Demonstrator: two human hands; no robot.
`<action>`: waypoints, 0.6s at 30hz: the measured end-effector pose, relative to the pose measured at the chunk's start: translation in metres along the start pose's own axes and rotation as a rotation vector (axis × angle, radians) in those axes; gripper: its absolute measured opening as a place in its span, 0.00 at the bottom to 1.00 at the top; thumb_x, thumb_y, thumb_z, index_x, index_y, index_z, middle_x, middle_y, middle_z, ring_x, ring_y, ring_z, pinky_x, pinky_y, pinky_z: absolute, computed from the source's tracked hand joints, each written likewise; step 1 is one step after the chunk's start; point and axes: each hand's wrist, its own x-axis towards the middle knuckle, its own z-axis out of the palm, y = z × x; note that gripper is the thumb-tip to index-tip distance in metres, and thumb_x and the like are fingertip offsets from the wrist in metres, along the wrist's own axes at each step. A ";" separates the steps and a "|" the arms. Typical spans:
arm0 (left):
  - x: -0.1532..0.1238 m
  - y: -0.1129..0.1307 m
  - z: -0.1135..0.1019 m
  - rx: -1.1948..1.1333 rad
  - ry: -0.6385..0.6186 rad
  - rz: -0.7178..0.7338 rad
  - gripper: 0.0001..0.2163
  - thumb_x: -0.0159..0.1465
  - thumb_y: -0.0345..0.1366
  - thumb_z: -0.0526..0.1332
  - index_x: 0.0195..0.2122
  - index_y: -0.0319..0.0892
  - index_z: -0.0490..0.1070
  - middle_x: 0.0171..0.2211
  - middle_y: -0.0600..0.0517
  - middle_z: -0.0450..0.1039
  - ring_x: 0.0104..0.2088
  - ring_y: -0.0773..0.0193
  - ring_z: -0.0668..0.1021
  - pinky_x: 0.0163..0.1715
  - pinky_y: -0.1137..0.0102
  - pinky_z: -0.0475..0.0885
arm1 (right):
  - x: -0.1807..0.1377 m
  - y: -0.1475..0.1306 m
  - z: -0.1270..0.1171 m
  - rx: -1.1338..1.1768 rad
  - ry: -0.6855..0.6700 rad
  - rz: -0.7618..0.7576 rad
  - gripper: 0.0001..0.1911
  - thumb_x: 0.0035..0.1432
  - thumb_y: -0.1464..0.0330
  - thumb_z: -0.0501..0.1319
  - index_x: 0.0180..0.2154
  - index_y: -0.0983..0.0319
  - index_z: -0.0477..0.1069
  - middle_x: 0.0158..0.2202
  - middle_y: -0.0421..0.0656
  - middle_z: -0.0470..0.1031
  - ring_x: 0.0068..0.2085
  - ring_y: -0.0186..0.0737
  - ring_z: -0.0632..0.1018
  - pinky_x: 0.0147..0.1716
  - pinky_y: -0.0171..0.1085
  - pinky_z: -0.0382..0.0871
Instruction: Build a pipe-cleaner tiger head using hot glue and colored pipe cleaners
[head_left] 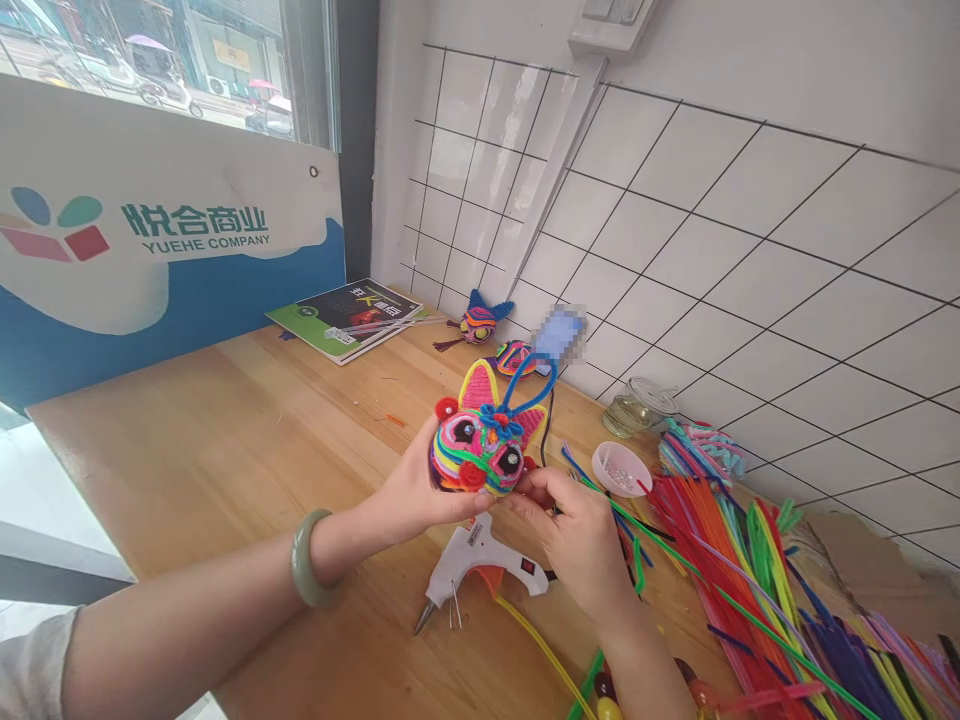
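A colourful pipe-cleaner animal head (480,445) with pink-and-yellow ears, dark eyes, a blue flower and a blue loop on top is held up over the table. My left hand (409,485) is closed around its left and lower side. At its lower right edge, the fingers of my right hand (574,530) are pinched near a small red piece; whether they grip that piece or the head's edge is partly hidden. Beneath the hands, a white glue gun (480,560) rests on its wire stand, nozzle pointing to the lower left.
Bundles of coloured pipe cleaners (720,580) cover the right side of the wooden table (225,420). A pink bowl (621,470), a glass jar (637,408), a phone (559,335) and another finished animal head (480,320) stand along the tiled wall. Books (345,318) lie at the back left.
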 end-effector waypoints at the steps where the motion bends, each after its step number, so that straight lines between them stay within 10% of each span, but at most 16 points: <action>1: 0.000 -0.001 0.000 -0.002 0.000 0.000 0.28 0.50 0.33 0.71 0.50 0.41 0.61 0.47 0.45 0.75 0.45 0.54 0.78 0.40 0.68 0.75 | 0.000 0.000 0.000 0.002 -0.002 0.001 0.16 0.61 0.56 0.57 0.28 0.59 0.68 0.21 0.36 0.70 0.22 0.32 0.70 0.23 0.30 0.63; 18: 0.000 0.000 0.001 0.032 0.023 0.032 0.30 0.47 0.32 0.72 0.48 0.41 0.60 0.45 0.45 0.75 0.44 0.55 0.79 0.40 0.68 0.75 | 0.001 -0.002 -0.003 -0.012 -0.004 0.013 0.16 0.61 0.56 0.58 0.26 0.59 0.69 0.20 0.37 0.71 0.21 0.32 0.71 0.21 0.31 0.63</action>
